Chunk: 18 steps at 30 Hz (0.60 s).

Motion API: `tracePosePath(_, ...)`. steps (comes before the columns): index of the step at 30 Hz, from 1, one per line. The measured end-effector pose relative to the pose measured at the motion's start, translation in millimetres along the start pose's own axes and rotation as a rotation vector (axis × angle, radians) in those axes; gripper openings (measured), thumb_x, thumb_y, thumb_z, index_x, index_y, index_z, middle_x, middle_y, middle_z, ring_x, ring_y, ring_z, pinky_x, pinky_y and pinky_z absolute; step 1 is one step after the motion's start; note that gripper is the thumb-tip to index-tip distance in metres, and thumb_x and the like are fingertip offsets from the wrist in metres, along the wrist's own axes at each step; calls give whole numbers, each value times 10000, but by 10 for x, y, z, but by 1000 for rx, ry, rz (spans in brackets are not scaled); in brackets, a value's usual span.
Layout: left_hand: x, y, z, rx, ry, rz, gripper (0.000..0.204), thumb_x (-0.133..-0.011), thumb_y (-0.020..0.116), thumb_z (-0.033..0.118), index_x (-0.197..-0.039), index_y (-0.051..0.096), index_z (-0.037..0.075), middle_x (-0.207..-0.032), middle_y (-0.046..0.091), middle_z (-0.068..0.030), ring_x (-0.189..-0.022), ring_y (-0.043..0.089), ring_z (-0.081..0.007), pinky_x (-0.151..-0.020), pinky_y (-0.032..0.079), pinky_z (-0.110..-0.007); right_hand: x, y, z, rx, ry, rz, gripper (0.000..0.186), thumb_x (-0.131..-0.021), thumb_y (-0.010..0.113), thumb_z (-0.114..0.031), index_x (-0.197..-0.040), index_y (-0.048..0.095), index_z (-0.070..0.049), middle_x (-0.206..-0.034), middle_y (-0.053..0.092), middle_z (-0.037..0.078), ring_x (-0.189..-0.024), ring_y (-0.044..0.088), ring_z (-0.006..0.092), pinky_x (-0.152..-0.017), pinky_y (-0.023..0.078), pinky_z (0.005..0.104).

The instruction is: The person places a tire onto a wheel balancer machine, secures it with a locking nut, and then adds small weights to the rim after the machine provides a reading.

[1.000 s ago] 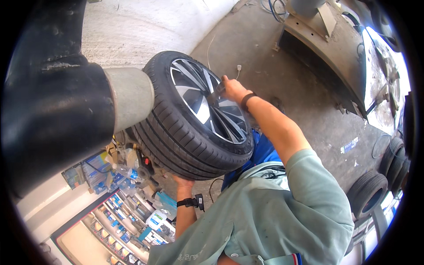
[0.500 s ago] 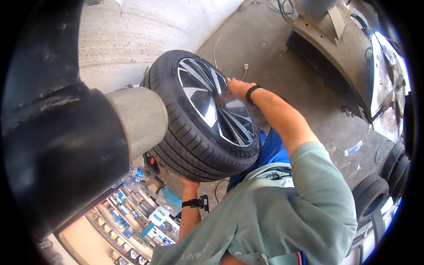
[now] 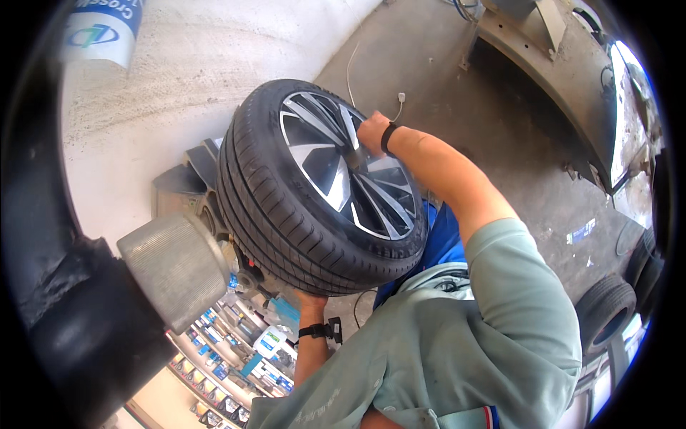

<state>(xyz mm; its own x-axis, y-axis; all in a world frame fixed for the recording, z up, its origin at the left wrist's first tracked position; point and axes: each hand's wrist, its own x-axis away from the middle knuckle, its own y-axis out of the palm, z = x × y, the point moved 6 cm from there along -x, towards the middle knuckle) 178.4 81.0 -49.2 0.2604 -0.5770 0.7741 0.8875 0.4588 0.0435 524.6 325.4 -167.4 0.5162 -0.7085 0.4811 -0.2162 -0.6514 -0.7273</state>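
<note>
A car wheel (image 3: 338, 187), a black treaded tyre on a silver-and-black spoked rim, leans tilted in front of my body with its outer face toward me. My right hand (image 3: 371, 134) is closed on the rim's spokes near the hub, its fingertips partly hidden. Under the tyre's near lower edge, my left hand (image 3: 311, 303) bears against the tread, its fingers hidden beneath the rubber. A black band (image 3: 388, 139) circles my right wrist, and a strap with a small black device (image 3: 323, 329) is on my left.
Left of the wheel, a ridged metal cylinder (image 3: 175, 270) juts from a black machine part (image 3: 93, 314). Shelves of small boxes (image 3: 221, 365) stand lower left. A large metal machine (image 3: 543, 79) is at upper right. Loose tyres (image 3: 606, 314) lie at right. A white-tipped cable (image 3: 401, 98) crosses the floor.
My right hand's fingers, stretched along the spokes before, are now curled in. The metal cylinder has shifted left and down in view, away from the tyre. A blue-and-white wall banner has appeared at upper left.
</note>
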Motion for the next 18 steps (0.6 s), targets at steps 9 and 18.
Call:
tracePosePath(9, -39, -80, -43, -11, 1, 2, 702, -947, 374, 587, -1450, 404, 99, -1466, 450, -91, -1342, 416, -315, -1132, 321, -494, -225, 63, -304, -12, -51, 58, 240, -646, 747, -159, -873, 757, -83, -883, 719, 131, -888, 701, 305, -806, 516, 404)
tracePosePath(18, -83, -162, -31, 48, -137, 117, 658, -968, 358, 541, -1463, 381, 107, -1488, 423, -89, -1359, 395, -318, -1139, 314, -493, -232, 29, -233, -157, 17, -190, 431, -572, 800, -155, -984, 724, -55, -946, 716, 122, -926, 698, 296, -759, 537, 410)
